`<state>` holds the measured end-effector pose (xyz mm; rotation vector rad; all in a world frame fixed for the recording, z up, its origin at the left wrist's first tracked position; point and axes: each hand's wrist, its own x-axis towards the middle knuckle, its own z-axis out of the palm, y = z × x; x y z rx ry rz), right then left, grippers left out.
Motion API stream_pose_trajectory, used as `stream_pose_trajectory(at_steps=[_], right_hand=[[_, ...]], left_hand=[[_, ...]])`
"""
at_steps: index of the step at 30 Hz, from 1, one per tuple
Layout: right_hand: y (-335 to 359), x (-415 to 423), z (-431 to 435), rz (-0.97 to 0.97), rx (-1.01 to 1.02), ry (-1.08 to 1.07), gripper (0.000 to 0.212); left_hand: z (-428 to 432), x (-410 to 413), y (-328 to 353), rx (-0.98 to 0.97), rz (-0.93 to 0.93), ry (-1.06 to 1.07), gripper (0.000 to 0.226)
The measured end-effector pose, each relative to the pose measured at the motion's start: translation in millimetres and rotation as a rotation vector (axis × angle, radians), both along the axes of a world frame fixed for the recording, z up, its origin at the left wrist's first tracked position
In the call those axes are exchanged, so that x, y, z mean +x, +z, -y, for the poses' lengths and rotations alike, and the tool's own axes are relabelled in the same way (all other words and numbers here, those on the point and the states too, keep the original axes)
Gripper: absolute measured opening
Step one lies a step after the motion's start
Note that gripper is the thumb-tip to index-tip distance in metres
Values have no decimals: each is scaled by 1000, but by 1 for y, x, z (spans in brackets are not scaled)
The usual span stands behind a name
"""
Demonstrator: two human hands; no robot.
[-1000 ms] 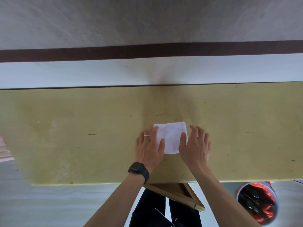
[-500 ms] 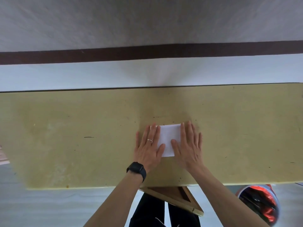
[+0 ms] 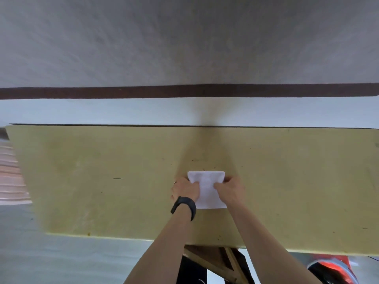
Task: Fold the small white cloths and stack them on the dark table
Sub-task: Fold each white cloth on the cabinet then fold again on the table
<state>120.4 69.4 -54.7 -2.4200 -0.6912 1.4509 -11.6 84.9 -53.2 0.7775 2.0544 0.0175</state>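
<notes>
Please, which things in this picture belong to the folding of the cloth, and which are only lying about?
For the job: white cloth; left hand and right hand, both gripping its sides; yellowish table under it.
Only lying about: red container at lower right; wooden frame under the table; pinkish stack at the left edge, blurred.

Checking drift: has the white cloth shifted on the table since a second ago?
No. The white cloth keeps its gap to the table's near edge.

The small white cloth (image 3: 208, 189), seemingly folded into a rectangle, lies on the yellowish table (image 3: 102, 181).
</notes>
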Motion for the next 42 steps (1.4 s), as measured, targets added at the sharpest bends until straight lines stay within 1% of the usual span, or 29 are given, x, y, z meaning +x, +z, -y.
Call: stream_pose_trajectory(at_steps=[2,5,7,9,11,12,15,16,18,19,23,26,28,30,32,35,38,40,42], right_hand=[[-3,6,2,-73,27,3,12],[-5,14,9,-182,105,6,17],[3,18,12,-215,171,41,20],[16,22,12,-229,270,90,14],[41,21,9,-214,389,168,7],[56,19,8,-210,447,214,10],[113,7,6,-179,622,393,12],[135,0,7,-169,684,452,11],[182,-20,13,-176,794,557,8],[206,-34,18,-198,852,602,10],[302,-111,60,-390,1059,744,19],[357,-178,111,-565,1090,862,19],[385,-224,158,-692,1069,929,21],[404,-270,215,-779,1059,989,26],[415,-314,282,-799,1101,1047,28],[417,-373,391,-775,1211,1127,25],[415,-421,496,-791,1293,1206,16],[414,-452,558,-846,1282,1270,16],[412,-481,617,-913,1227,1355,21]], left_hand=[[2,-1,1,24,74,58,32],[11,-2,9,118,152,130,24],[20,-2,18,185,195,170,24],[28,-5,36,264,267,268,29],[37,-13,59,356,373,359,33],[42,-19,74,405,411,366,31],[65,-41,133,582,469,355,12],[76,-50,156,647,469,371,13],[100,-71,201,784,395,393,21],[113,-82,223,860,343,407,23],[178,-130,308,1149,138,499,19],[246,-170,361,1334,-35,596,17],[302,-199,389,1414,-143,648,16],[368,-230,407,1441,-245,718,16],[439,-258,418,1450,-351,793,18],[547,-295,425,1452,-485,918,25],[651,-326,426,1426,-610,1056,28],[717,-346,422,1395,-656,1149,33],[781,-364,416,1366,-674,1261,36]])
